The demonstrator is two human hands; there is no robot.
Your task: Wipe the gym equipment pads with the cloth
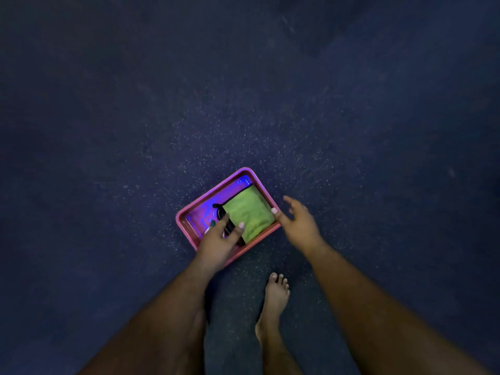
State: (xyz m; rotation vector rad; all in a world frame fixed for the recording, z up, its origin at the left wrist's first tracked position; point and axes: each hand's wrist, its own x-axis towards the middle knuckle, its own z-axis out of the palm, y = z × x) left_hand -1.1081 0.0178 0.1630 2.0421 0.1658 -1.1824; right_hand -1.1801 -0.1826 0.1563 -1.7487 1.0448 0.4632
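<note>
The cloth (pixel 247 213), green and folded, lies in a pink tray (pixel 216 187) on the floor (pixel 108 158), filling the half of the tray toward its right edge. It is probably kept there so that it can be carried together with the other things. Beside it, near the tray's left edge, there is a dark object (pixel 219 209), partly hidden; what it is I cannot tell.

The left hand (pixel 217 244) is over the near left corner of the tray, its fingers (pixel 240 230) relaxed and a little apart, holding nothing; the thumb tip is at the edge of the cloth, but contact is not sure. The right hand (pixel 296 221) is at the tray's right edge, fingers spread wide, the thumb at the rim.

Both hands come from opposite sides, so I judge the person is about to take either the cloth or the whole tray. No gym pads are in view, so the wiping has not begun. A bare foot (pixel 274 296) stands on the floor just before the tray.
</note>
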